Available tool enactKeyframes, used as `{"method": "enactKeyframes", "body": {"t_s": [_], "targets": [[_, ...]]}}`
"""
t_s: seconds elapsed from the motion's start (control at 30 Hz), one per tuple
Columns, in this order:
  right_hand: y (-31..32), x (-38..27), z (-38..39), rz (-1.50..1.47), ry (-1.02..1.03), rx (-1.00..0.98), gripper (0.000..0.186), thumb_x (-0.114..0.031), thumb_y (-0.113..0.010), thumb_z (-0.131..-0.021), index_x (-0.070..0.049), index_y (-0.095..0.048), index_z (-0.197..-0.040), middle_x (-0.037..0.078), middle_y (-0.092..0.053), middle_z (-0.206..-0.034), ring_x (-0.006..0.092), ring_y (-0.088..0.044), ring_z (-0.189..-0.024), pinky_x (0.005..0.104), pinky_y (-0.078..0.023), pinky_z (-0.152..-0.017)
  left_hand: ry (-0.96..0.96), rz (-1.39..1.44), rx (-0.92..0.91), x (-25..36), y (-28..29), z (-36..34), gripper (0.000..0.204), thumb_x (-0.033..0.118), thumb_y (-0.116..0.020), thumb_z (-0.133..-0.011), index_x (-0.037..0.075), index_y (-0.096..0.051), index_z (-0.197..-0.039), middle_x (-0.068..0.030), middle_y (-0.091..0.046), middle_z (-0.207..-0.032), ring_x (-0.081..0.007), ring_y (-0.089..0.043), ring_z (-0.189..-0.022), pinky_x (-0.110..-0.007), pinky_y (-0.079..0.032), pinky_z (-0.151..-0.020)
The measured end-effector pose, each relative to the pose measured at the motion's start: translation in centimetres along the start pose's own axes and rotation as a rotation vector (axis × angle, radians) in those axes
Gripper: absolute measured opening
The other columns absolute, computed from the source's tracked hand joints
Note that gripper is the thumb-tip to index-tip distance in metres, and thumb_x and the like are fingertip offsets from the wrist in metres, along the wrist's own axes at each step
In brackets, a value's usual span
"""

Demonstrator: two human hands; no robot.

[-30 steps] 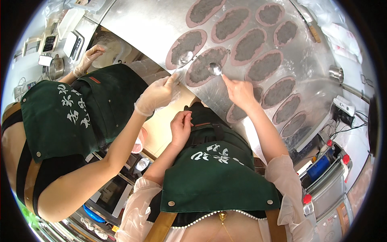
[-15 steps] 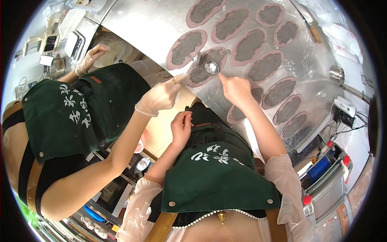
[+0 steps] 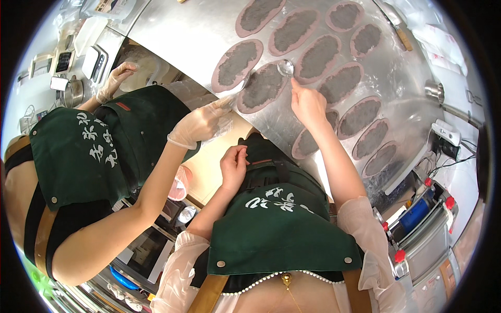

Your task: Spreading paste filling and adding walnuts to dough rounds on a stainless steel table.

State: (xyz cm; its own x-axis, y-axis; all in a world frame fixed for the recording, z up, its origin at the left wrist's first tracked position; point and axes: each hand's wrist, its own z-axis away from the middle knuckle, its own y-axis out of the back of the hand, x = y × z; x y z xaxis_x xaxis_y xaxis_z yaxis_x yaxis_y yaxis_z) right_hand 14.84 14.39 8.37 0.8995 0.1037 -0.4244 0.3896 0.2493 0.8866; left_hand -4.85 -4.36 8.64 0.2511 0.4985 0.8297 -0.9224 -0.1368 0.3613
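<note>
My right hand [image 3: 309, 104] is closed around the handle of a metal spoon [image 3: 285, 67]. The spoon's bowl lies over the upper right edge of a flat pink dough oval [image 3: 260, 91] spread with dark grey paste. Curled shut in front of my green apron [image 3: 282, 229], my left hand [image 3: 233, 164] shows nothing between its fingers. At the left, a co-worker's gloved hand [image 3: 201, 122] grips another metal spoon [image 3: 245, 83] by the lower left side of the same oval.
Several more grey-topped dough ovals [image 3: 319, 57] cover the metal table [image 3: 172, 26]. A wooden-handled tool [image 3: 403, 37] and a metal cup [image 3: 434, 91] lie toward the right. The co-worker's other gloved hand [image 3: 119, 77] is at the far left, near a scale [image 3: 96, 62].
My right hand and spoon have moved up and slightly right, from the middle of the oval to its edge. The co-worker's near gloved hand has shifted slightly left. My left hand stays put.
</note>
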Motion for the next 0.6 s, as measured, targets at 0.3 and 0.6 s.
{"method": "enactKeyframes", "body": {"t_s": [0.3, 0.6], "targets": [[-0.7, -1.5, 2.0, -0.121, -0.028, -0.073, 0.034, -0.018, -0.054, -0.085, -0.013, -0.062, -0.117, 0.018, -0.063, -0.069, 0.0359, -0.063, -0.066, 0.046, -0.051, -0.063, 0.005, 0.003, -0.014, -0.4, -0.1, 0.1, 0.014, 0.008, -0.052, -0.093, -0.003, -0.06, -0.096, -0.0067, -0.058, -0.075, -0.0092, -0.055, -0.057, -0.023, -0.047, -0.053], [-1.0, -1.1, 2.2, -0.061, 0.024, -0.064, 0.037, -0.013, -0.054, -0.08, -0.009, -0.062, -0.116, 0.016, -0.063, -0.066, 0.0333, -0.064, -0.063, 0.0451, -0.051, -0.058, 0.01, -0.012, -0.009, -0.4, -0.1, 0.2, 0.014, 0.009, -0.052, -0.093, -0.003, -0.06, -0.096, -0.0062, -0.059, -0.075, -0.0089, -0.055, -0.057, -0.022, -0.047, -0.053]]}}
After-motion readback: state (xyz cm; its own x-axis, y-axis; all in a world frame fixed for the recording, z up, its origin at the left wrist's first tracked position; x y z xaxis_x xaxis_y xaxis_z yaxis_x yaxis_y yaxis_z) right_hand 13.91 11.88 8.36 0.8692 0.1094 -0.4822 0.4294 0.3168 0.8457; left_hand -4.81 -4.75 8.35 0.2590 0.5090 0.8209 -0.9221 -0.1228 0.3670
